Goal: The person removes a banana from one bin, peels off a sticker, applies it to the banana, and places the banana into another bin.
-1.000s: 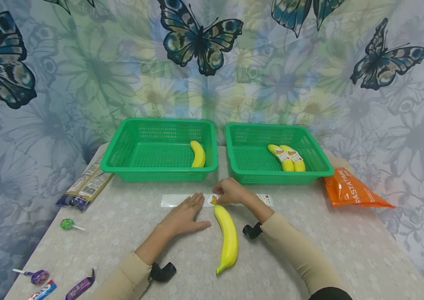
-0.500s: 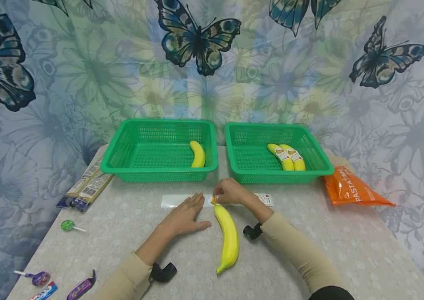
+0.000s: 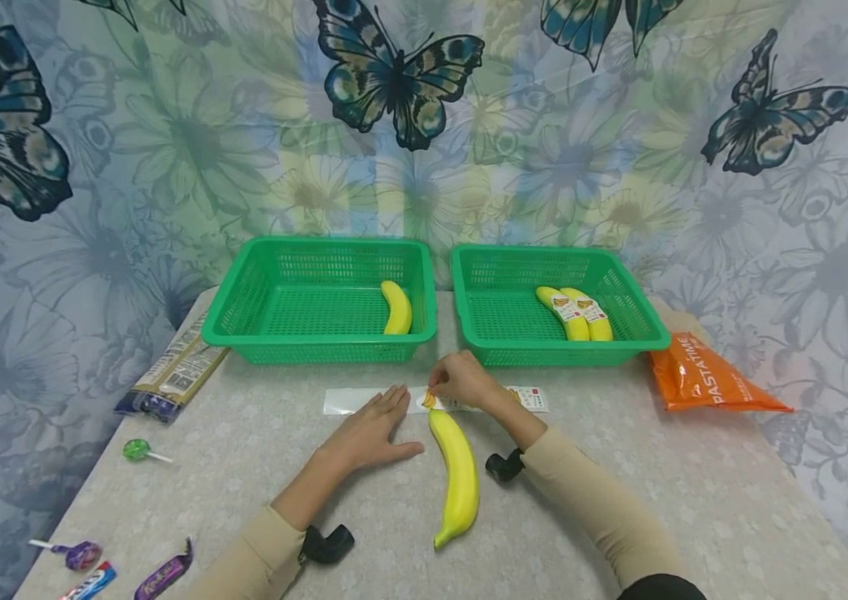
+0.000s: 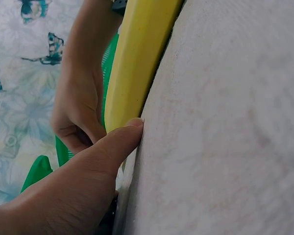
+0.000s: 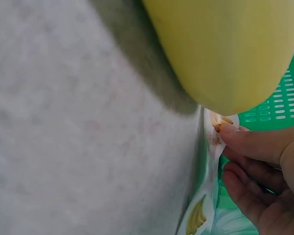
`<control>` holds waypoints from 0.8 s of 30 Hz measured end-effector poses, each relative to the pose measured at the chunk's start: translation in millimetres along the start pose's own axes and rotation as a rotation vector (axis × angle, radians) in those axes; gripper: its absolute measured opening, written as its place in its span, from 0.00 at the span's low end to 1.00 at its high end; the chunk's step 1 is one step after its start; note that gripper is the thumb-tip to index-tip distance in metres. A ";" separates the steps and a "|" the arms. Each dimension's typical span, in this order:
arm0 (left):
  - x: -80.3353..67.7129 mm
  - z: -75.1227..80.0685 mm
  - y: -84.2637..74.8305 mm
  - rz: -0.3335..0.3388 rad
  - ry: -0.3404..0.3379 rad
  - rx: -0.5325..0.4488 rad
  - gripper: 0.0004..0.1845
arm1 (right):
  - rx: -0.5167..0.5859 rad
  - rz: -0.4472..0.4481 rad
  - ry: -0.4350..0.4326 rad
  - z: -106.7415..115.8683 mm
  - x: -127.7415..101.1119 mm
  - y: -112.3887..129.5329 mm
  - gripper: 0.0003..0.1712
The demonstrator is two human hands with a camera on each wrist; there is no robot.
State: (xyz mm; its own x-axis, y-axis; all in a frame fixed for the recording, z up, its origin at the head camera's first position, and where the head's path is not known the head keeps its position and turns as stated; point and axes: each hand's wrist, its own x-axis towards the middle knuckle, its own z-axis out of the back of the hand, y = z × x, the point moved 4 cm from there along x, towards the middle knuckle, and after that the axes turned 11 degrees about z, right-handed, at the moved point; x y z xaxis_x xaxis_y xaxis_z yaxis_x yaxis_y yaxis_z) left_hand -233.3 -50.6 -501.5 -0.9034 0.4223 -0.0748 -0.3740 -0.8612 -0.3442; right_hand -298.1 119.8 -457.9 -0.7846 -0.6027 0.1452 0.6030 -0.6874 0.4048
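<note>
A strip of label stickers (image 3: 349,401) lies crosswise on the table, with a clear stretch at its left and printed labels at its right. My left hand (image 3: 366,432) rests on it, fingers extended and thumb out to the side. My right hand (image 3: 461,379) pinches the edge of a banana-printed sticker (image 5: 214,128) between thumb and index finger; in the right wrist view that edge is raised off the table. A yellow banana (image 3: 457,483) lies between my forearms, one end close to the strip. The left wrist view shows my left thumb (image 4: 122,139) overlapping that end.
Behind the strip stand two green baskets: the left basket (image 3: 319,352) holds one plain banana (image 3: 397,308), the right basket (image 3: 551,356) two labelled bananas (image 3: 587,317). An orange bag (image 3: 709,375), a gold-and-blue packet (image 3: 177,367), a green lollipop (image 3: 136,449) and several sweets (image 3: 162,577) lie at the sides.
My right hand has risen slightly, drawing the sticker's edge up, and more of the printed strip shows beneath it. My left hand and the banana stay in place.
</note>
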 end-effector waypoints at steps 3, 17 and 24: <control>-0.1 0.2 -0.2 -0.002 -0.001 -0.001 0.49 | 0.019 -0.013 -0.037 2.3 -4.0 1.4 0.02; -1.8 -0.5 0.4 0.000 0.008 -0.004 0.51 | 0.081 -0.025 -0.113 12.3 -24.7 2.9 0.02; -0.8 1.1 0.1 -0.004 -0.012 -0.016 0.52 | 0.123 -0.076 -0.133 21.2 -33.9 0.3 0.02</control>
State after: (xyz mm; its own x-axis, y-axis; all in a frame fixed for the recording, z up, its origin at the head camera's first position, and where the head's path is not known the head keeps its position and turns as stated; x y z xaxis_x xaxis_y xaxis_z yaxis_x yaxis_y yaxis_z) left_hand -232.8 -51.3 -500.5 -0.9043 0.4224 -0.0625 -0.3744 -0.8548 -0.3592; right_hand -274.4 148.7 -443.6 -0.8443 -0.4864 0.2248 0.5255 -0.6694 0.5252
